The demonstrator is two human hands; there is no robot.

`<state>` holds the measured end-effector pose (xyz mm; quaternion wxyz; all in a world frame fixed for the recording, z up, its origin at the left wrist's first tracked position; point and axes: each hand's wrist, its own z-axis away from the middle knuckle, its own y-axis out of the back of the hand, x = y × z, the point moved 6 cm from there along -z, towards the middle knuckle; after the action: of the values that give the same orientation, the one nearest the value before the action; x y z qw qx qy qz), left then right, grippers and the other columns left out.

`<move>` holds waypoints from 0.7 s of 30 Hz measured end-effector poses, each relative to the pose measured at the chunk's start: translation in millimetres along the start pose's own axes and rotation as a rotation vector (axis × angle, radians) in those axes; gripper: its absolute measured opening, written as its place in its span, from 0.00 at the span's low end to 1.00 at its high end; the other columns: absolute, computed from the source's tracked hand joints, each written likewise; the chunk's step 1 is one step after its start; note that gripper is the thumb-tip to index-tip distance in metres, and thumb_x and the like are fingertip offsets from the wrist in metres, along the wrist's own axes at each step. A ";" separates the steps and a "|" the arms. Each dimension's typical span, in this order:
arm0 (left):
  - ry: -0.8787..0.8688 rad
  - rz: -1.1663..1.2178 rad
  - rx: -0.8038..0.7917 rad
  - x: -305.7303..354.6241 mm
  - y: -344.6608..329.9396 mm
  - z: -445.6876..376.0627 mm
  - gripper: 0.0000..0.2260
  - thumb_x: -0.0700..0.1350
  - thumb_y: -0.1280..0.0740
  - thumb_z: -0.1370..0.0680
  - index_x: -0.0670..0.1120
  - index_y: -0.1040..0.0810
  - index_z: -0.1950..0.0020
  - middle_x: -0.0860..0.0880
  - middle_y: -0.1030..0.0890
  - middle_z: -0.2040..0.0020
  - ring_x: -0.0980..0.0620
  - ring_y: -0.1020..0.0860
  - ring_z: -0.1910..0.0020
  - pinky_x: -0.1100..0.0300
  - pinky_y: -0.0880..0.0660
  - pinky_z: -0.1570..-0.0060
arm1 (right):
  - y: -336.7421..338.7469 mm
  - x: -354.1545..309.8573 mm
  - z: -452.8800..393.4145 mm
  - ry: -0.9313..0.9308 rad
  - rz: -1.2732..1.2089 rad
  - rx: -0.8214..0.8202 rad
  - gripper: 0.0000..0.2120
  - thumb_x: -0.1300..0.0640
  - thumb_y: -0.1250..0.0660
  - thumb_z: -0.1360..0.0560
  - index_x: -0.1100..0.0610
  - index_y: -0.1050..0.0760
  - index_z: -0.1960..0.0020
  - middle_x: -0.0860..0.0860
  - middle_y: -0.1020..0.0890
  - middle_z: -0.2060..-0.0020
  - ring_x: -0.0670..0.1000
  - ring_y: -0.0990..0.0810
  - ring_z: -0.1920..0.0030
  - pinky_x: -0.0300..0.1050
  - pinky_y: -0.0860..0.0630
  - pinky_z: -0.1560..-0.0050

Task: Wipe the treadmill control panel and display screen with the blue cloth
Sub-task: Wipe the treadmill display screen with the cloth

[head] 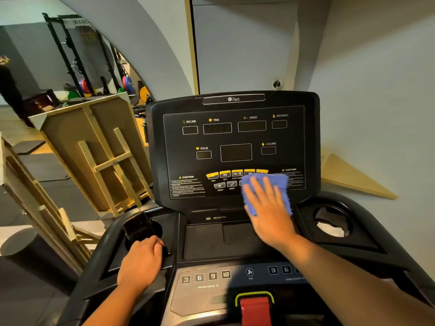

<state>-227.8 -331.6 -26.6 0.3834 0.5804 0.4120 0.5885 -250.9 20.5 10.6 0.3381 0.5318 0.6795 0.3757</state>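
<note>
The blue cloth (268, 184) hides two yellow buttons (255, 171); caution print (188, 187) illegible.

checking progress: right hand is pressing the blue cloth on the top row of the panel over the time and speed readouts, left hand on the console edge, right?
Not quite. In the head view the right hand presses the blue cloth on the panel's lower right, over the yellow buttons. The left hand does rest on the console edge.

So the treadmill console (235, 243) is what's holding everything here. Its upright control panel (235, 147) has a blue cloth (280, 182) pressed flat on it at about 5 o'clock, covering some of the yellow buttons (224, 174). Over at 8 o'clock a dark phone (137, 227) leans in the left cup holder (156, 229). The right cup holder (332, 222) sits at 4 o'clock.
</note>
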 end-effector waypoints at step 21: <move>0.030 0.041 -0.016 0.3 1.3 -4.6 0.11 0.51 0.44 0.15 0.59 0.24 0.52 0.59 0.21 0.55 0.58 0.27 0.52 0.55 0.27 0.53 | 45.0 86.6 -45.6 -0.274 0.099 0.194 0.38 0.53 0.36 0.20 0.57 0.53 0.18 0.58 0.48 0.18 0.64 0.54 0.20 0.66 0.50 0.22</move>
<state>-232.4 -331.9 -25.1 0.3698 0.5767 0.4008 0.6082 -286.8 105.1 66.9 0.3559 0.6408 0.6332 0.2487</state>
